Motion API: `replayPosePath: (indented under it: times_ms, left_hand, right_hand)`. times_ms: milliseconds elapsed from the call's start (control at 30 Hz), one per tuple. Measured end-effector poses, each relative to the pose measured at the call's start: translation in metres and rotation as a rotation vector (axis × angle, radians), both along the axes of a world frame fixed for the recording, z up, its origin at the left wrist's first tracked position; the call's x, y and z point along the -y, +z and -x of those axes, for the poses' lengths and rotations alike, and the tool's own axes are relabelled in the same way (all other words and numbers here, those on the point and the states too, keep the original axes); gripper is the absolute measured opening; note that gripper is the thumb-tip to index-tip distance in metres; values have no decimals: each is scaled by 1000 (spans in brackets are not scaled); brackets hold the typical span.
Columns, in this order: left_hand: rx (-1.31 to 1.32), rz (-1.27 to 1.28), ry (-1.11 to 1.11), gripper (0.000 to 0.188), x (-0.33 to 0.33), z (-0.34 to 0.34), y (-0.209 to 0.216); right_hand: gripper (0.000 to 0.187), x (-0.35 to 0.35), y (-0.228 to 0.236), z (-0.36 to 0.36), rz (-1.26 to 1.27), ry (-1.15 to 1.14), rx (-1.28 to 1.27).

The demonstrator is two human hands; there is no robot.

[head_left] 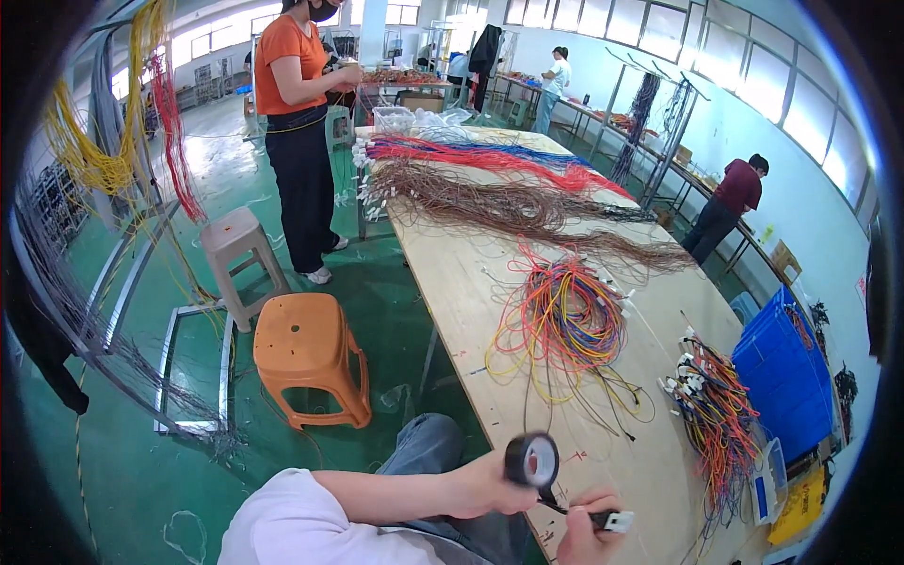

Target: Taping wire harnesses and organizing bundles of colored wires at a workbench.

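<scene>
My left hand (pixel 493 487) is closed on a roll of black tape (pixel 517 463), held upright over the near edge of the table. From the roll a short black strip (pixel 554 505) runs toward my right hand (pixel 584 539). The fingers of that hand pinch a white plug connector (pixel 618 521) with a black part behind it. Most of what lies behind the connector is hidden by the fingers. Beyond my hands a coiled bundle of red, yellow and blue wires (pixel 574 315) lies on the wooden table (pixel 452 297).
To the right lie another wire bundle (pixel 711 405) with white connectors, a blue crate (pixel 783 372) and a clear plastic box (pixel 769 482). Brown wires (pixel 508 207) stretch across the far table. An orange stool (pixel 301 344) stands at left. A person in orange (pixel 292 66) stands beyond it.
</scene>
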State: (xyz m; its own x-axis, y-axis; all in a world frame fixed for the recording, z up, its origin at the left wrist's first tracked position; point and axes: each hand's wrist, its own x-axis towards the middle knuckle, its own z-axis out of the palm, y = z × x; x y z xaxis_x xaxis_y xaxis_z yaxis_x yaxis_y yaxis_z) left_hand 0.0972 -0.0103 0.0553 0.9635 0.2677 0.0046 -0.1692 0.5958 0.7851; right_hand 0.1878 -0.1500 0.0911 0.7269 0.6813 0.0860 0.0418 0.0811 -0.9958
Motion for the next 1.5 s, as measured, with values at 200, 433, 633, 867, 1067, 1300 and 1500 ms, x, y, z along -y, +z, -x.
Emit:
replayPosePath:
  times_ms: [200, 433, 633, 867, 1067, 1300, 1500]
  left_hand:
    - [75, -142, -85, 58, 8, -2, -10]
    - [-35, -207, 14, 67, 6, -11, 2]
    - [110, 136, 29, 37, -4, 1, 8]
    - [83, -60, -79, 9, 9, 0, -1]
    - [145, -220, 42, 11, 8, -4, -12]
    - [37, -711, 129, 68, 17, -10, -5]
    - [-199, 600, -276, 26, 23, -9, -6]
  right_hand:
    - [9, -10, 20, 3, 70, -186, 99]
    - [16, -8, 11, -3, 124, -9, 354]
    - [18, -6, -5, -6, -120, -132, -43]
    - [17, -7, 16, -5, -114, -177, -41]
    - [11, -12, 29, -4, 430, 179, 162]
    - [10, -16, 10, -6, 193, 162, 631]
    - [6, -17, 6, 20, 12, -6, 618]
